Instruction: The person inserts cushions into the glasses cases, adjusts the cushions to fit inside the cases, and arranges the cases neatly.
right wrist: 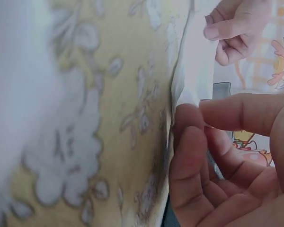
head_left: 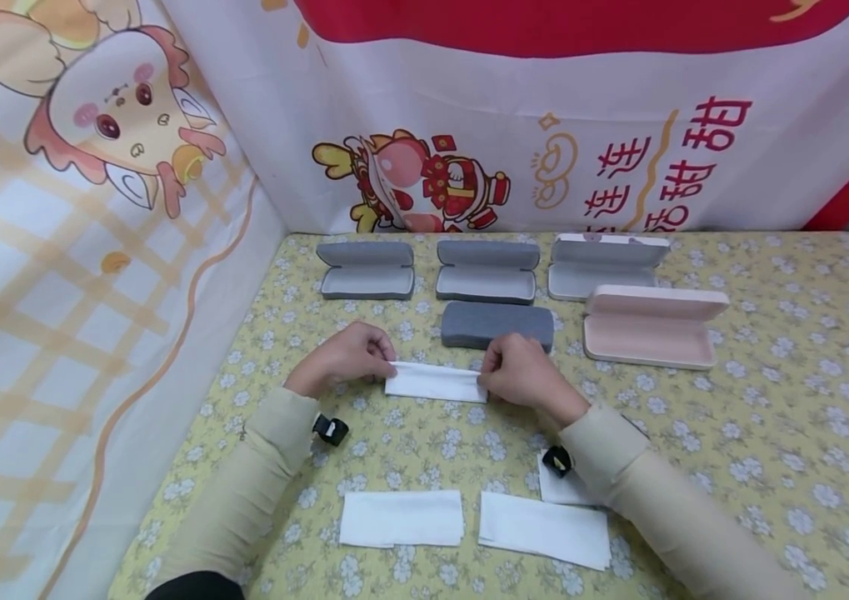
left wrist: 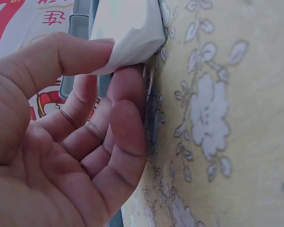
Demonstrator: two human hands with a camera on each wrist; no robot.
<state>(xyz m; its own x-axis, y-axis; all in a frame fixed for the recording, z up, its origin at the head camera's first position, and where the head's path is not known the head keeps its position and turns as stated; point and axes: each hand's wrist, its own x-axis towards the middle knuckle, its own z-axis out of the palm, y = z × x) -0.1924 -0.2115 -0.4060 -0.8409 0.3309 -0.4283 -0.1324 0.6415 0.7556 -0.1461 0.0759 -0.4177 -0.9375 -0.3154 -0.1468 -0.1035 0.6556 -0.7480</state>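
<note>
Between both hands a folded white cloth is stretched as a narrow strip close over the table. My left hand pinches its left end between thumb and forefinger; in the left wrist view the thumb lies on top of the cloth. At the opposite end, my right hand pinches the corner the same way, as the right wrist view shows with the cloth running away toward the other hand. Just behind the cloth lies a closed grey glasses case, partly hidden by the right hand.
Two open grey glasses cases, an open white-lidded case and an open pink case stand at the back. Folded white cloths lie in front; another is partly under the right sleeve.
</note>
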